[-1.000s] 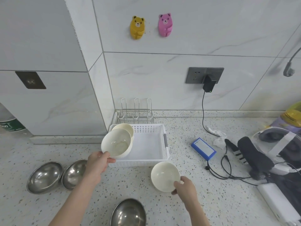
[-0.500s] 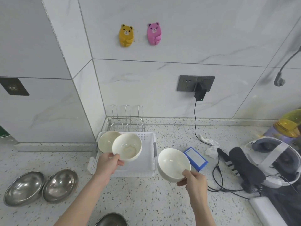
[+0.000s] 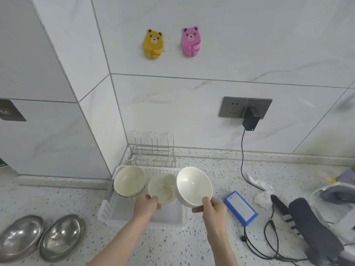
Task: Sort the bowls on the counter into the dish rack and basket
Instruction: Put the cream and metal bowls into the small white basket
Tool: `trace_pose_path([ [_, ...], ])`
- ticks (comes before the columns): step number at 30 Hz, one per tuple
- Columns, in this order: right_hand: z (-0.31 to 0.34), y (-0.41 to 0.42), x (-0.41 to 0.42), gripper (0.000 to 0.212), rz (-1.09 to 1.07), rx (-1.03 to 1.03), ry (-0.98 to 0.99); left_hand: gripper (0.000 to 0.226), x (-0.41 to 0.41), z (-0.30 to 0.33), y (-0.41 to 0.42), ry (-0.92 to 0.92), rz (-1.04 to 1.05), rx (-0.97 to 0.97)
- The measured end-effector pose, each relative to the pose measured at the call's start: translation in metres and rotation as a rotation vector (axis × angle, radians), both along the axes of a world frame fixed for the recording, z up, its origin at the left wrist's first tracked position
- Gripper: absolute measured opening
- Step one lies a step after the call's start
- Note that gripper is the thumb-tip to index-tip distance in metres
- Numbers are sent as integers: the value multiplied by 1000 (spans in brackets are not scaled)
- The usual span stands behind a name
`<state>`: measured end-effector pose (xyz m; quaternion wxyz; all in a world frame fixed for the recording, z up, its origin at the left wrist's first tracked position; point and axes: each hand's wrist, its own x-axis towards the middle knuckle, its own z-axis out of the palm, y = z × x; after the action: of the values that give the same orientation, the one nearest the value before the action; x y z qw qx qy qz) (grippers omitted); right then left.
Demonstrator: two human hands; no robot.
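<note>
The left hand [image 3: 147, 205] is pinching a cream bowl [image 3: 162, 189] and the right hand [image 3: 212, 207] a white bowl [image 3: 194, 186], above the basket [image 3: 107, 212] near the tabletop's back-left corner; rims are being brought close, so chipping is being risked.

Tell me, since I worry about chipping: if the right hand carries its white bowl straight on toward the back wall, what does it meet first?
Probably the wire dish rack. The right hand holds its white bowl above the basket, though depth is unclear.
</note>
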<state>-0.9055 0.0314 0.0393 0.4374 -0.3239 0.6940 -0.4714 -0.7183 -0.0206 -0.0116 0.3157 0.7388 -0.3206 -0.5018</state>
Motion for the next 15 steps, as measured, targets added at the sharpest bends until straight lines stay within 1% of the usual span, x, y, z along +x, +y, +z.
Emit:
trace_pose_path([
  [4, -5, -21, 5, 26, 72, -14, 74, 9, 1, -15, -7, 8, 26, 18],
  [11, -16, -52, 19, 28, 192, -8, 191, 14, 0, -26, -16, -2, 3, 7],
  [15, -27, -61, 26, 29, 239, 11, 242, 17, 1, -27, -17, 76, -9, 15],
])
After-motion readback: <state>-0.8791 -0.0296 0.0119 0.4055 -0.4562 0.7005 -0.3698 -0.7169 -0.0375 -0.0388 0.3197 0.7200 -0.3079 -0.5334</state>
